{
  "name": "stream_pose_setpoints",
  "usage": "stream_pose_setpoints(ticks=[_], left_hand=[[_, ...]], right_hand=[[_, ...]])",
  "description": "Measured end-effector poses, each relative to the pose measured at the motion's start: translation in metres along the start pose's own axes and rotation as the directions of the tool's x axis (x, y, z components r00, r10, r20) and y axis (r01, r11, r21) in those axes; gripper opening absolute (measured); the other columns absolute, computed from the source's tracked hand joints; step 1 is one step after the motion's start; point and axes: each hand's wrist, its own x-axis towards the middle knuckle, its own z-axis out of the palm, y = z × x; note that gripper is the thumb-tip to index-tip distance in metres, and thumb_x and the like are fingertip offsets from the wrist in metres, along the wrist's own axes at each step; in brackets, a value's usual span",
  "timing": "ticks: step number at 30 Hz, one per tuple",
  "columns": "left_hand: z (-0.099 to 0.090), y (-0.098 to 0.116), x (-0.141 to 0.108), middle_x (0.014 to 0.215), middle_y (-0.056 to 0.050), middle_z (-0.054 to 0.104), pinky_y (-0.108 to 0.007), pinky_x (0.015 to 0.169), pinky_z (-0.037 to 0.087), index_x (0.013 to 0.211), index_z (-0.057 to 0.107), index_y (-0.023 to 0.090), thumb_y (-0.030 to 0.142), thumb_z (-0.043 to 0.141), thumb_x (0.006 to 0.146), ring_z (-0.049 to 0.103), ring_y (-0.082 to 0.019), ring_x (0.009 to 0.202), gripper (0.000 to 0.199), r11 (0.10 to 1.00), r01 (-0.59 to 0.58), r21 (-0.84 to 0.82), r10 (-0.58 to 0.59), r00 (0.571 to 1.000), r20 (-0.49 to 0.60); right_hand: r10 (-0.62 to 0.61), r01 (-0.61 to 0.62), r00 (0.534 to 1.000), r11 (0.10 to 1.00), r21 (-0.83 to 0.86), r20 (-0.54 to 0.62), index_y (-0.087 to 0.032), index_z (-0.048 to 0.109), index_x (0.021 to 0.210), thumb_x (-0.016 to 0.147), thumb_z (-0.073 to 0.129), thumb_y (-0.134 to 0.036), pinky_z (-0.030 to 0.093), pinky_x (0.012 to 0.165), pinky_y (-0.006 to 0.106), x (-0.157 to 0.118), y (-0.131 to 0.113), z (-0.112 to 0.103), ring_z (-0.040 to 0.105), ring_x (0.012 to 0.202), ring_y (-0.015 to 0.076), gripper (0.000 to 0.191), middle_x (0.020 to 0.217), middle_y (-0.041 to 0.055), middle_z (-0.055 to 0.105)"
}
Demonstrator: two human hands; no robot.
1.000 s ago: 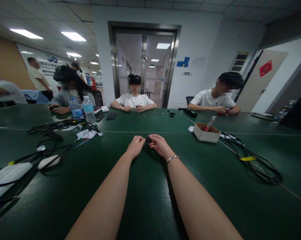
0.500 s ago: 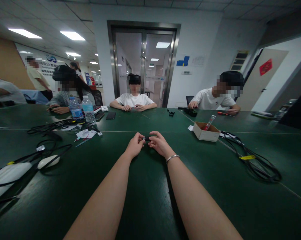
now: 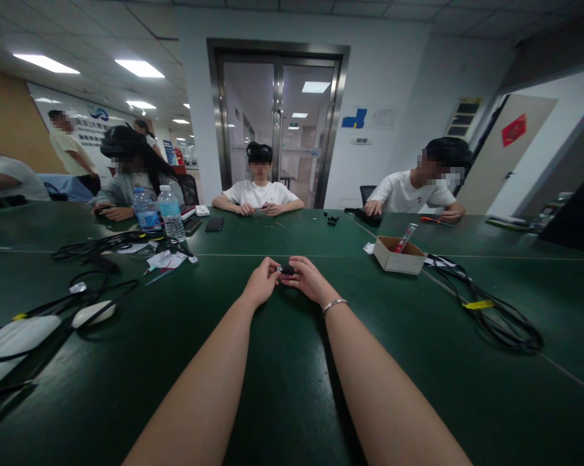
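A small black object (image 3: pixel 286 269) with a silvery end at its left lies between my two hands, above the green table (image 3: pixel 292 362). My left hand (image 3: pixel 262 282) pinches the silvery end between thumb and fingertips. From the right, my right hand (image 3: pixel 310 281) holds the black part between its thumb and fingers; a metal bangle (image 3: pixel 335 307) circles that wrist. What the small object is cannot be made out at this size.
An open box (image 3: pixel 399 256) holding a red-and-clear tube stands right of my hands. Coiled black cable (image 3: pixel 505 323) lies farther right. Leftward are bottles (image 3: pixel 171 213), paper scraps (image 3: pixel 166 260), cables and a white mouse (image 3: pixel 94 314). Several people sit around the table.
More of the black object now shows between my hands, and the fingers of my right hand have shifted slightly on it. My arms are almost unmoved.
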Motion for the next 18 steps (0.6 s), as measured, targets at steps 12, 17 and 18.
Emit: stream_pose_setpoints(ticks=[12, 17, 18], left_hand=[[0.0004, -0.0008, 0.0011, 0.078, -0.001, 0.06, -0.024, 0.063, 0.046, 0.091, 0.051, 0.018, 0.011, 0.051, 0.081, 0.059, -0.012, 0.068, 0.012, 0.999, -0.021, -0.039, 0.02, 1.0, -0.014], [-0.0001, 0.0052, -0.0011, 0.076, -0.001, 0.06, -0.024, 0.062, 0.046, 0.091, 0.051, 0.018, 0.012, 0.051, 0.082, 0.058, -0.011, 0.063, 0.011, 1.0, 0.007, -0.027, -0.008, 1.0, -0.011], [-0.0004, 0.0061, -0.0014, 0.076, -0.001, 0.061, -0.024, 0.062, 0.046, 0.09, 0.051, 0.018, 0.012, 0.051, 0.082, 0.057, -0.011, 0.062, 0.01, 1.0, 0.008, -0.025, -0.008, 1.0, -0.012]], right_hand=[[0.104, -0.099, 0.994, 0.986, -0.135, 0.032, -0.018, 0.048, 0.097, 0.083, 0.058, -0.025, 0.045, 0.037, 0.018, -0.0033, -0.0053, -0.0009, 0.054, 0.042, 0.0099, 0.018, 0.065, -0.0025, 0.053], [0.011, -0.002, 0.998, 0.991, -0.13, 0.066, -0.025, 0.044, 0.107, 0.073, 0.06, -0.011, 0.049, 0.04, 0.019, -0.0032, -0.0043, -0.0008, 0.057, 0.047, 0.009, 0.04, 0.077, -0.004, 0.055], [0.025, -0.017, 0.998, 0.992, -0.129, 0.062, -0.025, 0.044, 0.108, 0.074, 0.06, -0.015, 0.049, 0.041, 0.02, -0.0026, -0.0038, -0.0008, 0.058, 0.047, 0.0096, 0.039, 0.075, -0.004, 0.055]])
